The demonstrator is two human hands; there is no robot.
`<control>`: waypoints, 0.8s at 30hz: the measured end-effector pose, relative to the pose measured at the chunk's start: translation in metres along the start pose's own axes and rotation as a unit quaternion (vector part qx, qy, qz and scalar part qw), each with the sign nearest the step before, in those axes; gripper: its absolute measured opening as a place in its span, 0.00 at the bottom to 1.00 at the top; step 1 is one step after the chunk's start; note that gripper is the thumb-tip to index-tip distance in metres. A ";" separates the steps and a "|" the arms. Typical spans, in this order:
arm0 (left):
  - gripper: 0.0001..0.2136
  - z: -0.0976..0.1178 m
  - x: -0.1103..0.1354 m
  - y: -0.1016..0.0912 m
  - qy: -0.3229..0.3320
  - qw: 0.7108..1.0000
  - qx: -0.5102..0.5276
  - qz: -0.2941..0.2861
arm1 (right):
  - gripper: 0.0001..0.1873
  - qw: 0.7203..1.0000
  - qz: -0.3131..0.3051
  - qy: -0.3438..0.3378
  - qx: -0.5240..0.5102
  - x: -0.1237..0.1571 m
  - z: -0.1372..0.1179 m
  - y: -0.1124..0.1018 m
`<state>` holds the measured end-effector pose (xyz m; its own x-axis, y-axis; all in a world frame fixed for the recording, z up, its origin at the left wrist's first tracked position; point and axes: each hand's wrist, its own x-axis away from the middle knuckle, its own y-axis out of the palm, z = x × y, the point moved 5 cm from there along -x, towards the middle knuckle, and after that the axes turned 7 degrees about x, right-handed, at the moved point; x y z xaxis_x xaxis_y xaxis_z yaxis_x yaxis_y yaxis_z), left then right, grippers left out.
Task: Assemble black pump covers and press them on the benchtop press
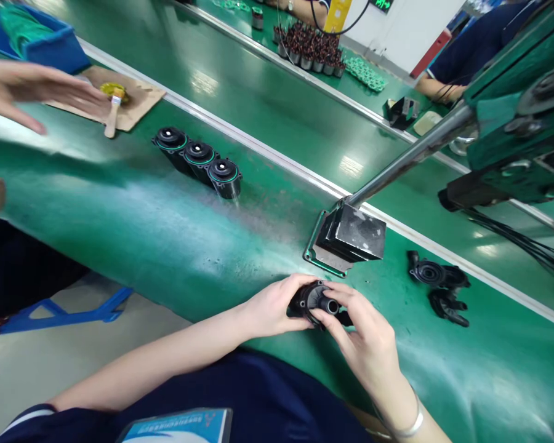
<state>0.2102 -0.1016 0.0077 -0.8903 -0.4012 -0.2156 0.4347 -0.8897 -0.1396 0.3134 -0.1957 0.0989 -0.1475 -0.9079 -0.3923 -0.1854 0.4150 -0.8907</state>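
My left hand (274, 309) is wrapped round the side of a black plastic pump (314, 298) near the table's front edge. From the other side, the fingers and thumb of my right hand (367, 329) grip the pump's round cover, with its short pipe (331, 306) between them. The pipe's open end faces up. Whether the cover sits flush on the body beneath cannot be made out, since my fingers hide much of the rim. To the right lie several black pump covers (430, 272) with pipe stubs.
Three black motor housings (224, 172) with green sealing rings stand in a row. A press stand with a black block base (360, 232) is just beyond my hands. At left, a co-worker's hand (50, 92) passes near a brush (113, 117) on cardboard (141, 98) and a blue bin (58, 49).
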 end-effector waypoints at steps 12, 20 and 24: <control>0.34 0.000 0.001 -0.001 -0.009 1.000 -0.016 0.000 | 0.14 1.000 -0.006 -0.001 0.000 0.003 0.002 0.003; 0.31 0.006 0.001 0.002 0.118 0.989 -0.083 -0.021 | 0.16 0.998 -0.022 0.040 -0.031 0.010 0.004 0.013; 0.31 0.008 0.002 0.002 0.111 0.985 -0.132 -0.003 | 0.18 0.996 -0.028 0.081 -0.028 0.016 0.007 0.019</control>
<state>0.2087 -0.1060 0.0148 -0.8535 -0.3131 -0.4165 0.4766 -0.7922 -0.3810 0.3147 -0.2024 0.0738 -0.2895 -0.9104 -0.2955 -0.2520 0.3703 -0.8941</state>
